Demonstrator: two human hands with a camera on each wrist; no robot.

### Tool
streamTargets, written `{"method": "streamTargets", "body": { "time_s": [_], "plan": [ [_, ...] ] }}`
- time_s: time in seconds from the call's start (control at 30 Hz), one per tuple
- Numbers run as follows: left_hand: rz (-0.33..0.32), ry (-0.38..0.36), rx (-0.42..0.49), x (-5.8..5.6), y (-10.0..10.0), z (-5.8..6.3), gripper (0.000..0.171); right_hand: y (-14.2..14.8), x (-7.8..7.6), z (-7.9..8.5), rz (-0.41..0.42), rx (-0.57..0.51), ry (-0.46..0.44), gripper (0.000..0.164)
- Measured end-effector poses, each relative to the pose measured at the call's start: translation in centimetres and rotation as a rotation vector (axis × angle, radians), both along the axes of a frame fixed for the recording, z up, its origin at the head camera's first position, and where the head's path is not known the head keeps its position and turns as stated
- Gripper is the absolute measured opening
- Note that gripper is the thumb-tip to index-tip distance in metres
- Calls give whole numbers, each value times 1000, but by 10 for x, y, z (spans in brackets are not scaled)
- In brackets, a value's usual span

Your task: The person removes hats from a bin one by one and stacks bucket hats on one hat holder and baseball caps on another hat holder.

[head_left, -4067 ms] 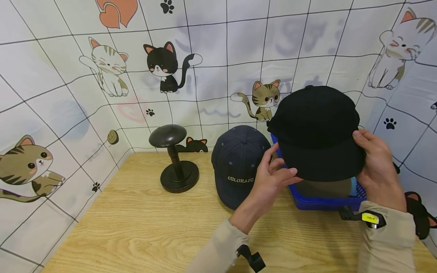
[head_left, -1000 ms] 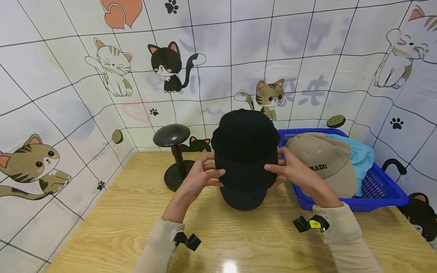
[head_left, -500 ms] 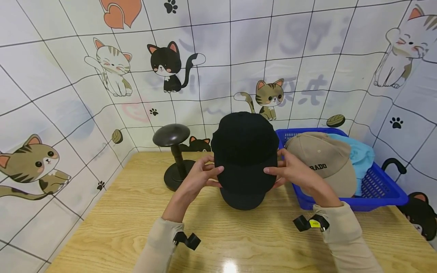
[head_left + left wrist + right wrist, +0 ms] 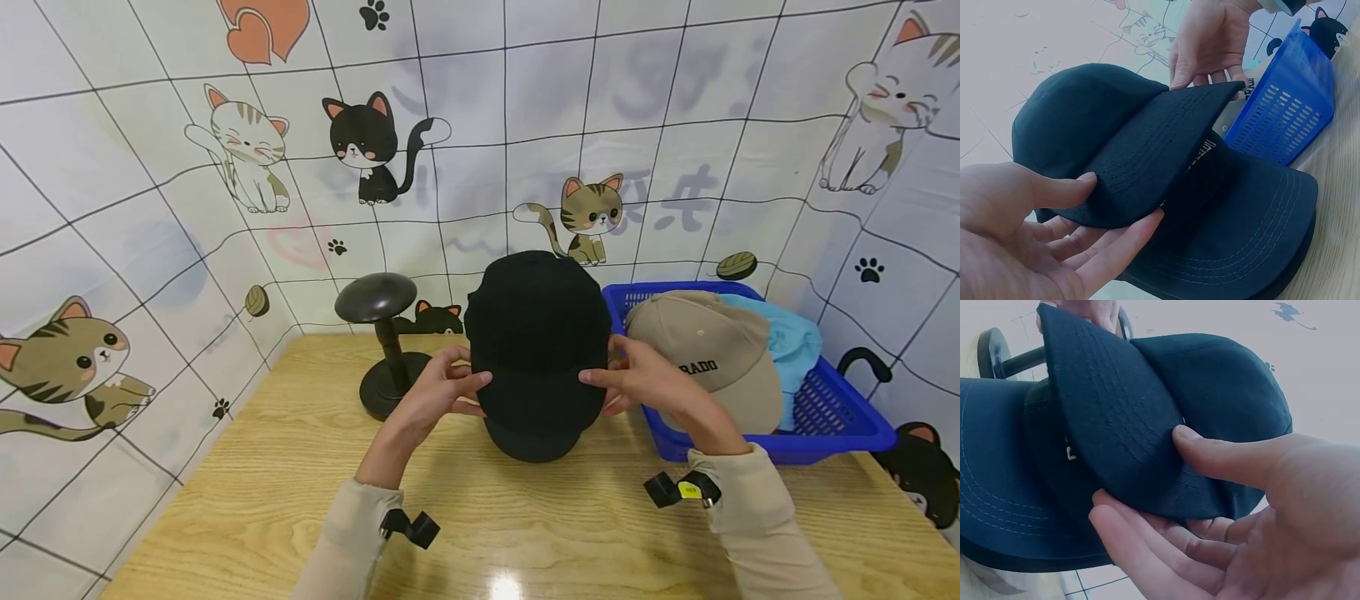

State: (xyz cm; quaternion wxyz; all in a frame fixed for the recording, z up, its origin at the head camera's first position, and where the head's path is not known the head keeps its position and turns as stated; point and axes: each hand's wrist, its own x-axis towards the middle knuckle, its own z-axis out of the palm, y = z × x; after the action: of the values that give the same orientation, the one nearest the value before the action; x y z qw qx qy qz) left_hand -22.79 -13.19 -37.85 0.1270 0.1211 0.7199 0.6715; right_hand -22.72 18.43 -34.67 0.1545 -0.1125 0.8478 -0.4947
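A plain black cap is held between both hands, brim toward the person, over a navy cap that stands on the table. My left hand pinches one side of the black brim, thumb on top and fingers underneath. On the opposite side my right hand grips the brim in the same manner. The navy cap's brim juts out below in the left wrist view, and a bit of pale lettering peeks out under the black brim in the right wrist view. Most of the navy crown is hidden.
To the right, a blue plastic basket holds a beige cap and a light blue cloth item. A black stand with a domed top is left of the caps. Cat-printed cloth walls the wooden table.
The black cap has travelled left from over the basket to over the navy cap, then sunk slightly. Both hands moved with it. Over the last half second they have barely shifted.
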Motion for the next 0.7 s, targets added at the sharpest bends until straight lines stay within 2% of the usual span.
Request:
{"method": "streamTargets", "body": {
  "time_s": [0.13, 0.5, 0.7],
  "plan": [
    [-17, 1, -22, -1, -2, -1, 27, 0, -2, -3, -2, 41, -1, 74],
    [-28, -25, -46, -2, -2, -5, 25, -1, -2, -5, 20, 63, -9, 98],
    [-43, -34, -45, -3, -3, -7, 24, -2, -2, -6, 32, 72, 1, 101]
  ]
}}
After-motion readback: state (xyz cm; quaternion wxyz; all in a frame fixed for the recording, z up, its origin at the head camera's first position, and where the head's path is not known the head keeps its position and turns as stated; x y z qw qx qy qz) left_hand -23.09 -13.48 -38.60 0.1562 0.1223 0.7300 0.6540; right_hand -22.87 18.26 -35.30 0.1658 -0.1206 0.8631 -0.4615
